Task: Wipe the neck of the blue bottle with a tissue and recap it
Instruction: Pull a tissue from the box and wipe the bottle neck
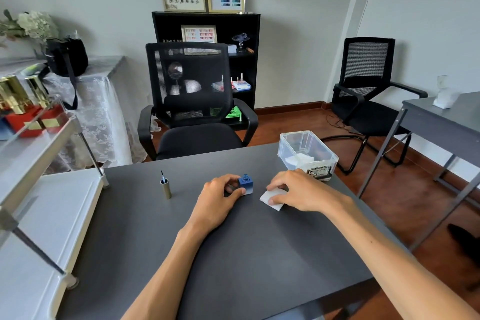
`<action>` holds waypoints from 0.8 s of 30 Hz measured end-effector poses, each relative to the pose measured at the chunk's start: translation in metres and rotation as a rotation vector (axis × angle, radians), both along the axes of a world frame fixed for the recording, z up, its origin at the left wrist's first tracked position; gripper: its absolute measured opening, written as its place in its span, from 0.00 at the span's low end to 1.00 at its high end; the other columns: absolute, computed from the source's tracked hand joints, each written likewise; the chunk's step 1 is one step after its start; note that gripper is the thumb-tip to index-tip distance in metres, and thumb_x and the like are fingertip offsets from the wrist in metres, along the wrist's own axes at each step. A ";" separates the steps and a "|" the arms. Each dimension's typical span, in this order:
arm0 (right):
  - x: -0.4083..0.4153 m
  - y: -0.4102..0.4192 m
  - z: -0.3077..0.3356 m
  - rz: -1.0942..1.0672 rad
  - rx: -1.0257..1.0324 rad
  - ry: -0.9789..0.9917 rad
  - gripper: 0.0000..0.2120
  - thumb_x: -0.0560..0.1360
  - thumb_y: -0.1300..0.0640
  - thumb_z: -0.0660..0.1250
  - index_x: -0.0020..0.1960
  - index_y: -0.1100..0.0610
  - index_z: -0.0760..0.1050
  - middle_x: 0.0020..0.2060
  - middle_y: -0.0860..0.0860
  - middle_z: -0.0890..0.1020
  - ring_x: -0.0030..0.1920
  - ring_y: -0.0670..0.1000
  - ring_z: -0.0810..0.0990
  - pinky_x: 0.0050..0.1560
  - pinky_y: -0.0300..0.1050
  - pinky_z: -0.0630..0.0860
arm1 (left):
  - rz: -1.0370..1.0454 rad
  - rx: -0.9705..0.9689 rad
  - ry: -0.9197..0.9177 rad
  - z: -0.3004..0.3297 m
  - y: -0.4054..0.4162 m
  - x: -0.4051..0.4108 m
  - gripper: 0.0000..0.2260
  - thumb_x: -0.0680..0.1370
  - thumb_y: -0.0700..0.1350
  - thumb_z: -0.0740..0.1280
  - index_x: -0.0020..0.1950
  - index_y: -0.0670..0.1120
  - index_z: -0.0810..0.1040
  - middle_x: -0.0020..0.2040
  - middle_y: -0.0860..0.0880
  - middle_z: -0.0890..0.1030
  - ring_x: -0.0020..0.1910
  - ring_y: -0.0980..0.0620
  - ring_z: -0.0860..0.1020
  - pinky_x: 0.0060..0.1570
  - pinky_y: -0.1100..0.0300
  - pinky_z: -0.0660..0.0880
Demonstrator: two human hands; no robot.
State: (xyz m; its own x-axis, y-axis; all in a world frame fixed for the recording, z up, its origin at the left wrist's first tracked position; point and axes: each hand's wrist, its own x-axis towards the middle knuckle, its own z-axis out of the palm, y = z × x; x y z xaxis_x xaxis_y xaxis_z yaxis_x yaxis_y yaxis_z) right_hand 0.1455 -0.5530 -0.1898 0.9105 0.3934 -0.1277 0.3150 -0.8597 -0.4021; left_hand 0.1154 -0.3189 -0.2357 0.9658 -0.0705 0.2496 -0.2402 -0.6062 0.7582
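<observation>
From the head camera we look down on a dark grey table (233, 254), matte and mostly bare, its far edge meeting a black mesh chair (192, 101). Near the middle of the table stands the blue bottle (246, 184), upright and uncapped, its neck open at the top. The left hand (220, 199) wraps around the bottle's left side, thumb and fingers closed on its body. Just right of the bottle lies a white tissue (272, 199), flat on the table; the right hand (298, 189) rests on it with fingertips pressing or pinching its edge, though we cannot tell whether it is truly gripped or only touched. The cap (166, 187), a gold tube with the brush pointing up, stands well left of the bottle, apart from both hands.

At the far right corner of the table sits a clear plastic bin (306, 153) holding more white tissues. To the left runs a white shelf unit (52, 215) with red and gold boxes on its upper tier. Beyond it a lace-covered side table (98, 101) carries a black bag. Against the far wall stands a black bookcase (244, 34) topped with framed colour charts. A second chair (368, 91) and another grey desk (441, 122) stand at right on a reddish wooden floor.
</observation>
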 end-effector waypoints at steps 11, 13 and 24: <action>-0.010 0.005 -0.021 -0.016 0.288 -0.314 0.08 0.79 0.48 0.67 0.51 0.48 0.84 0.47 0.41 0.81 0.47 0.43 0.78 0.49 0.38 0.75 | 0.005 0.002 -0.003 -0.003 0.001 0.001 0.09 0.78 0.50 0.71 0.57 0.56 0.80 0.45 0.62 0.81 0.46 0.63 0.79 0.51 0.64 0.76; -0.009 0.012 -0.019 -0.107 0.503 -0.259 0.07 0.80 0.50 0.68 0.53 0.48 0.84 0.43 0.43 0.84 0.39 0.44 0.82 0.40 0.34 0.75 | 0.002 0.004 -0.001 -0.003 0.001 0.001 0.09 0.78 0.50 0.71 0.58 0.56 0.80 0.46 0.62 0.80 0.46 0.62 0.79 0.51 0.64 0.76; -0.002 0.032 -0.006 -0.227 0.467 -0.318 0.07 0.76 0.58 0.70 0.53 0.49 0.83 0.41 0.44 0.85 0.41 0.46 0.82 0.39 0.37 0.77 | 0.008 0.001 0.006 -0.003 0.001 0.002 0.09 0.78 0.50 0.71 0.58 0.56 0.80 0.46 0.62 0.81 0.46 0.62 0.79 0.51 0.63 0.77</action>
State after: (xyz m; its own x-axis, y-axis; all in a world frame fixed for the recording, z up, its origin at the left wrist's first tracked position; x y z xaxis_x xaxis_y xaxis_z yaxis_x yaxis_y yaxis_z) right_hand 0.1437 -0.5210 -0.1957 0.9434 0.1339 0.3033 0.3110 -0.6747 -0.6693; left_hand 0.1177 -0.3178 -0.2391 0.9678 -0.0627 0.2436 -0.2305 -0.6092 0.7588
